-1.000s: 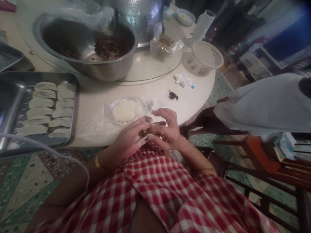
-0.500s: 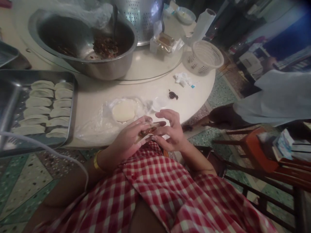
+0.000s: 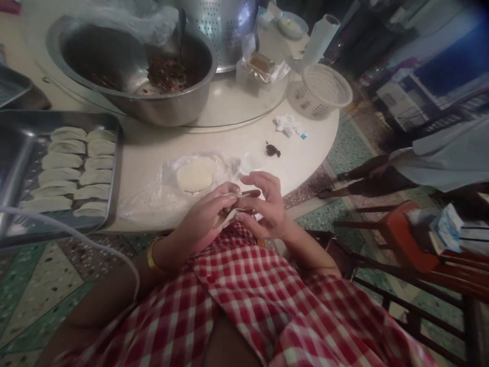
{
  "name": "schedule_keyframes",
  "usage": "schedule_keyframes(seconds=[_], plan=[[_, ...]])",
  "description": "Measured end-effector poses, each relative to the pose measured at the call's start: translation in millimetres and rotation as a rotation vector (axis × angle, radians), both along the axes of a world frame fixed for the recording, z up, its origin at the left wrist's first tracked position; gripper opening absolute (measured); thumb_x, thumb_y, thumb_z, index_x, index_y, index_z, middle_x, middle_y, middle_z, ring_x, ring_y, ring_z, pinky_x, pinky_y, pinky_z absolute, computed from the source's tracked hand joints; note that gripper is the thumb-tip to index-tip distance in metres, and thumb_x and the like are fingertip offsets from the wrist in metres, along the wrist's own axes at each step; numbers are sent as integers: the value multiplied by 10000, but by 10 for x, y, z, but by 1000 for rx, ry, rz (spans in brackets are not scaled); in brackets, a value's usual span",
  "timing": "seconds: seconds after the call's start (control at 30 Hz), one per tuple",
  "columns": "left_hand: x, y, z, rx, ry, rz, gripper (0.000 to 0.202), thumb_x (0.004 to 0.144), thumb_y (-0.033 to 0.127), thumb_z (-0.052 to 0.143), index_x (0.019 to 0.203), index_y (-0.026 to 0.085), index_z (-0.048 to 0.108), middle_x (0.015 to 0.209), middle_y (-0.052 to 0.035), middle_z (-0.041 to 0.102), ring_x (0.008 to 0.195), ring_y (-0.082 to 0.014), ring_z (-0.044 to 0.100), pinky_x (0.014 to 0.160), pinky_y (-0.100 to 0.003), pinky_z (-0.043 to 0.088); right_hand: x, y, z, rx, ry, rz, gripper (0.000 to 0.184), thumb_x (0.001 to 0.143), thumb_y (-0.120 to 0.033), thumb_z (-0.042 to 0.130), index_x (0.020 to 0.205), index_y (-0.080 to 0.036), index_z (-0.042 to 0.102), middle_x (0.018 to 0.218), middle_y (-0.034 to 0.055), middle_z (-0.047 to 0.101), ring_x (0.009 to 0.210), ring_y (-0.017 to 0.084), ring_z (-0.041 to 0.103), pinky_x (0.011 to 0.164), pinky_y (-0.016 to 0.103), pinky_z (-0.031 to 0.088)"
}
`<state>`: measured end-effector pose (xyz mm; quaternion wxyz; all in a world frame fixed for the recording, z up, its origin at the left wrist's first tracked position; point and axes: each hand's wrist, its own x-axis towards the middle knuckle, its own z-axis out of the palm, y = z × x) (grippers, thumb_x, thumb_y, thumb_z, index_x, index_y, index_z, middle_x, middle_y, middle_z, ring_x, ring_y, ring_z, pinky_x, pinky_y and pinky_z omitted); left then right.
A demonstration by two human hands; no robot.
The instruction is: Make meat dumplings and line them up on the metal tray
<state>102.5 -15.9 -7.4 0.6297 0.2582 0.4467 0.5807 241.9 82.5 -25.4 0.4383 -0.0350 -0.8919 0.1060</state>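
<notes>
Over my lap, just off the table's near edge, both hands meet around one dumpling [image 3: 229, 213]. My left hand [image 3: 204, 219] cups its pale wrapper from below, fingers curled. My right hand [image 3: 263, 206] pinches the wrapper's top edge with thumb and forefinger, the other fingers raised. The wrapper looks folded over, and no filling shows. A stack of round dough wrappers [image 3: 194, 175] lies on clear plastic right beyond my fingers. A steel bowl [image 3: 126, 104] with dark filling [image 3: 168, 74] stands further back.
A metal tray [image 3: 114, 168] with several folded dumplings in two rows sits at the left. A colander [image 3: 225, 25], a white basket [image 3: 323, 92] and a roll stand behind. A person in a pale garment [image 3: 439, 158] is at the right, beside wooden chairs [image 3: 401, 239].
The wrapper has closed over the filling that showed between my fingers half a second ago. The person at the right has shifted further right and down.
</notes>
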Motion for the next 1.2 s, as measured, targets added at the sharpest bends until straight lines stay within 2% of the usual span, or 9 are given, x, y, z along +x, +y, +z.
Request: schedule_keyframes(seconds=[0.1,0.2,0.4,0.5,0.67,0.9,1.07,1.2], plan=[[15,-1,32,-42,-144,17,54,789,227,609,829,217,574,777,24,532,729,-105,541,642,-199,473,16,-1,0,12,-14,-4,146,865,-319,604,955,-225,670,1194,81,613,1163,266,544,968,476,488],[22,1,66,-49,-204,30,58,782,210,619,809,209,567,770,31,536,720,-92,537,637,-181,469,46,-3,9,5,-4,-16,162,864,-327,605,977,-226,665,1193,81,607,1157,265,546,968,477,491],[25,14,25,-50,-198,-21,51,830,250,590,817,228,546,800,22,565,783,-119,587,717,-229,500,82,-15,44,-43,6,2,142,860,-324,609,953,-237,672,1222,71,571,1153,252,546,971,478,486],[38,3,-16,-39,-176,-1,52,823,238,602,852,223,562,817,21,583,774,-119,592,679,-222,489,61,-23,42,-26,-21,26,115,870,-323,595,916,-264,683,1208,49,573,1166,241,540,986,471,478],[55,-24,-63,-5,-218,6,29,860,223,575,873,220,550,830,23,612,738,-114,584,661,-224,467,14,-23,-20,6,-8,21,139,874,-334,598,934,-239,680,1207,69,585,1171,245,551,1007,477,475],[42,-27,-18,-40,-226,-26,77,844,262,602,858,232,533,935,9,655,821,-137,614,772,-272,484,111,-9,17,-66,-17,-3,186,856,-353,610,998,-255,679,1266,64,572,1190,270,532,982,505,477],[47,-18,10,-49,-213,-2,79,819,240,621,821,227,543,735,49,589,672,-104,544,701,-242,457,177,-13,28,-24,-24,-19,106,837,-317,616,922,-290,674,1258,34,564,1169,253,531,953,490,493],[56,-17,-22,-40,-239,10,85,814,245,639,833,222,559,759,49,590,714,-97,551,674,-206,436,137,-30,3,32,3,-11,112,865,-335,574,901,-293,672,1198,36,570,1129,219,550,953,460,517]])
